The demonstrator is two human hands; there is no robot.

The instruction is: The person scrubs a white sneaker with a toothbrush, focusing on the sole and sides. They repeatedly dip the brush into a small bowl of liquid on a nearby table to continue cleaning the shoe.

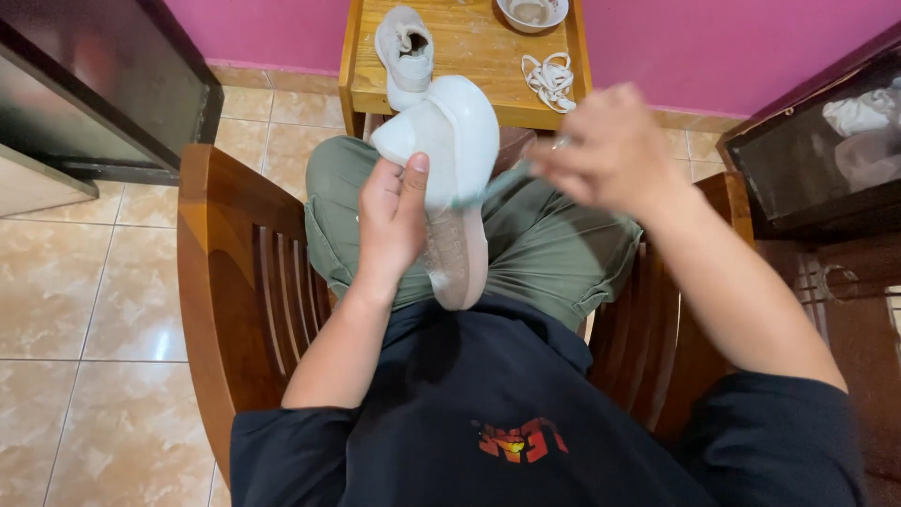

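We take the small table (pixel 469 56) as landmark. On it lie a second shoe (pixel 405 52) at left, loose laces (pixel 550 80) at right, and a bowl (pixel 532 12) behind the laces. Before the table, over the lap, sits the held shoe (pixel 450 178), with the left hand (pixel 392 221) on its left and the right hand (pixel 610 150) on its right.

Single head-worn view, steeply downward, close over lap and chair (pixel 235 282).

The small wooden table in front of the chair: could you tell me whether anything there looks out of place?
Yes. On the wooden table, a white sneaker lies without laces, and loose white laces sit tangled apart beside it, near a bowl.
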